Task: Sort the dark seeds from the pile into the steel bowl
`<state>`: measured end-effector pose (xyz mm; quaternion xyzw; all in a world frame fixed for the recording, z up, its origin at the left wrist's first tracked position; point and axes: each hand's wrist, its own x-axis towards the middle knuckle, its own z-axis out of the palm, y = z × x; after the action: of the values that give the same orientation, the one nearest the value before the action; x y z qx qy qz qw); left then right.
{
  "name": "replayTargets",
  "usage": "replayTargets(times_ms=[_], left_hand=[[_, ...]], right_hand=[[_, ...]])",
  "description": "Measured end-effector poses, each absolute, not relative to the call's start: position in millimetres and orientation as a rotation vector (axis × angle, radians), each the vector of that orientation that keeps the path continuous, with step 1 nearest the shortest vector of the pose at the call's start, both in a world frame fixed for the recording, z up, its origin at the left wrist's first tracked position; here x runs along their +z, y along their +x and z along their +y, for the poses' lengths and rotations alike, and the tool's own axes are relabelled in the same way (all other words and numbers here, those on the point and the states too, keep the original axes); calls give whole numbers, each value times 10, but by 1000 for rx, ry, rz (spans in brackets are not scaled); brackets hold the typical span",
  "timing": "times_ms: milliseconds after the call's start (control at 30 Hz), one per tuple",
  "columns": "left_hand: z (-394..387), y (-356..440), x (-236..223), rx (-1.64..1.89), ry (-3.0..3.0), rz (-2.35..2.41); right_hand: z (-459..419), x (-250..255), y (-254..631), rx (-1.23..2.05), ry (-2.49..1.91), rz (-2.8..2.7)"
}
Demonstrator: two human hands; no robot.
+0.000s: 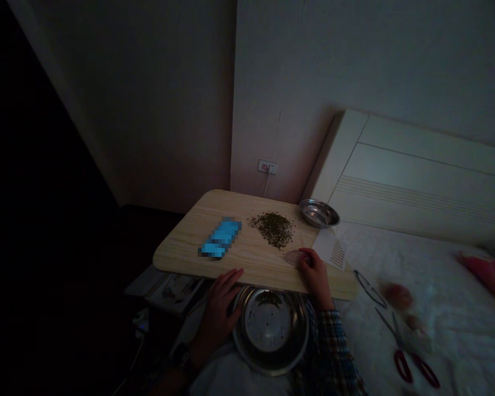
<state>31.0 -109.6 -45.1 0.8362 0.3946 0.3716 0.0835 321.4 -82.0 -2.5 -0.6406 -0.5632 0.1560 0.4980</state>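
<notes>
On the wooden table (181, 242) lies a loose heap of small greenish grains (275, 228). My right hand (313, 273) is closed by the table's near edge, its fingers pinching a thin, pale, see-through piece (291, 257) whose kind I cannot make out. That piece rests flat just in front of the heap. A round metal bowl (271, 360) sits in my lap below the table edge, with a few small specks in its bottom. My left hand (220, 308) is at the bowl's left rim, fingers stretched out and their tips on the table edge.
A blurred-out bright phone-like object (221, 239) lies on the table's left. At the back right stands a second metal bowl (319, 213), near a white slotted sheet (332, 248). Red-handled scissors (402, 346) and glasses (370, 287) lie on the bed (457, 330).
</notes>
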Motion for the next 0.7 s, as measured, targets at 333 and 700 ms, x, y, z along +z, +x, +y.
replayTargets(times_ms=[333, 700], left_hand=[[-1109, 301, -433, 1086, 2490, 1181], [-1112, 313, -431, 1125, 2489, 1181]], right_hand=[[-829, -23, 3212, 407, -1539, -1380], [-841, -6, 3198, 415, -1538, -1398]])
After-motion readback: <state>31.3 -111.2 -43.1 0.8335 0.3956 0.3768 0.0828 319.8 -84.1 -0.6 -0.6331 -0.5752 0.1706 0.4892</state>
